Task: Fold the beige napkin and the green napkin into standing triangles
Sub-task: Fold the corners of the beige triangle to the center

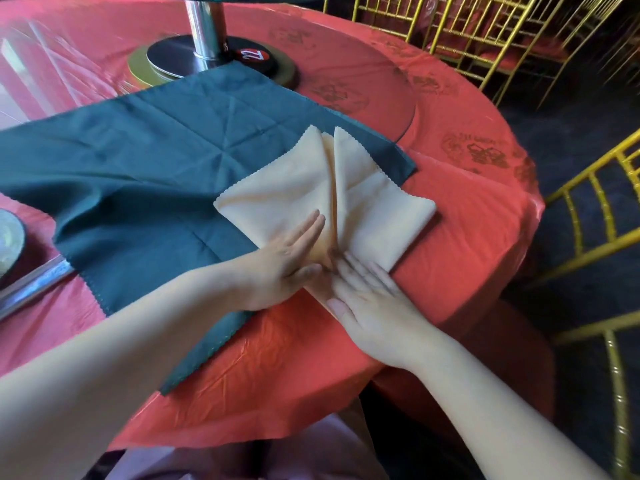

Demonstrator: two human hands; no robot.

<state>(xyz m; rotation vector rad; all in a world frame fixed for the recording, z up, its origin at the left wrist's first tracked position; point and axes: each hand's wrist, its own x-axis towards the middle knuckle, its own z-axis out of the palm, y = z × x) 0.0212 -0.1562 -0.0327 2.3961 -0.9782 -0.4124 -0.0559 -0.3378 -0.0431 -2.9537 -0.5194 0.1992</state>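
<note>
Napkins: two, one beige napkin (294, 188), one green napkin (138, 161). Hands: two, left hand (287, 261) and right hand (370, 299). Round table (467, 220): one. Number disc (256, 57): one. Gold chairs (464, 39): at least three, full count unclear.

Red-covered table (450, 216) bears green napkin (138, 161), turntable base (173, 62).

napkin (304, 188): beige, scalloped edge | napkin under it (138, 161): dark green | tablecloth (460, 216): red, dark printed motifs | chairs (478, 39): gold
</note>
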